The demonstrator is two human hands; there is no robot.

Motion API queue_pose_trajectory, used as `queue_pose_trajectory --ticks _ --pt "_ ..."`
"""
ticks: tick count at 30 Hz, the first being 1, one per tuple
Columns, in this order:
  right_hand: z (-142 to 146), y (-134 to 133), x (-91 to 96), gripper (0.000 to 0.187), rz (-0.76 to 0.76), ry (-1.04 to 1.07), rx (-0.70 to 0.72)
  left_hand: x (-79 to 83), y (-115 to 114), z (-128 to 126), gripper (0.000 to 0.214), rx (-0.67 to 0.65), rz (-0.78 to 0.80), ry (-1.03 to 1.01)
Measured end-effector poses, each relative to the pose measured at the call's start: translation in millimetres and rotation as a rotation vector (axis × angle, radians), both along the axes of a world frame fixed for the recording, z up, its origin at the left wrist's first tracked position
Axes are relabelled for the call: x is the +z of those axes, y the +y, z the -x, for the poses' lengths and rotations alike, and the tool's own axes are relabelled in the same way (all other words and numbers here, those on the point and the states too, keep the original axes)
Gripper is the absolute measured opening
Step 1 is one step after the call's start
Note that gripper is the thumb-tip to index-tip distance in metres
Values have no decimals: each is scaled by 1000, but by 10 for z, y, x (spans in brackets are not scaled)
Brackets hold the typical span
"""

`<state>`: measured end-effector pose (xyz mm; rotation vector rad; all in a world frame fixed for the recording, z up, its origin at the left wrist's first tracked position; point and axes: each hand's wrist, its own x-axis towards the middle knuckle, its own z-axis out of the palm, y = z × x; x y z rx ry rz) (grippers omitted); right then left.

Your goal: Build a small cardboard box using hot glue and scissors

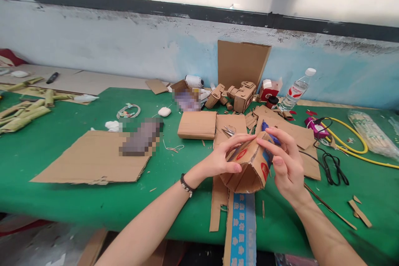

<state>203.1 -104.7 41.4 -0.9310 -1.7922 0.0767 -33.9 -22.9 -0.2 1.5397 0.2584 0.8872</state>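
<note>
My left hand [222, 158] and my right hand [285, 166] both grip a folded cardboard piece [249, 166] with red and blue print, bent into an open tube shape, held just above the green table [77, 199]. My left fingers wrap its left side, thumb underneath. My right fingers press its right side and top. A blue tool [270, 134] lies just behind my right fingers. Under the piece lies a printed cardboard strip [241, 228] hanging over the table's near edge.
A large flat cardboard sheet [93, 160] lies left. A cardboard block [197, 124], scissors [229, 131], cardboard models [243, 95], water bottle [294, 91], glue gun [314, 126] with black cord, yellow hose [352, 145], and bamboo-like pieces [21, 112] surround the work area.
</note>
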Motion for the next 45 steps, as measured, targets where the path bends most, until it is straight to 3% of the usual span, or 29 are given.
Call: queue_pose_trajectory --ticks 8,14,19,30,42,45 --pt "42 -36 2 45 -27 23 63 -32 7 -25 106 -9 19 -17" --pt "-21 -39 3 47 -43 192 -74 48 -10 -1 104 7 20 15" --pt "11 -9 -11 51 37 49 -19 30 -12 7 104 28 -34 31" --pt "93 -13 -42 48 -90 -22 20 -21 5 -15 105 2 7 -31" --pt "91 -47 4 49 -137 8 117 -4 -16 -1 104 19 23 -2" --pt "70 -51 0 51 -145 49 34 35 -29 6 105 21 22 9"
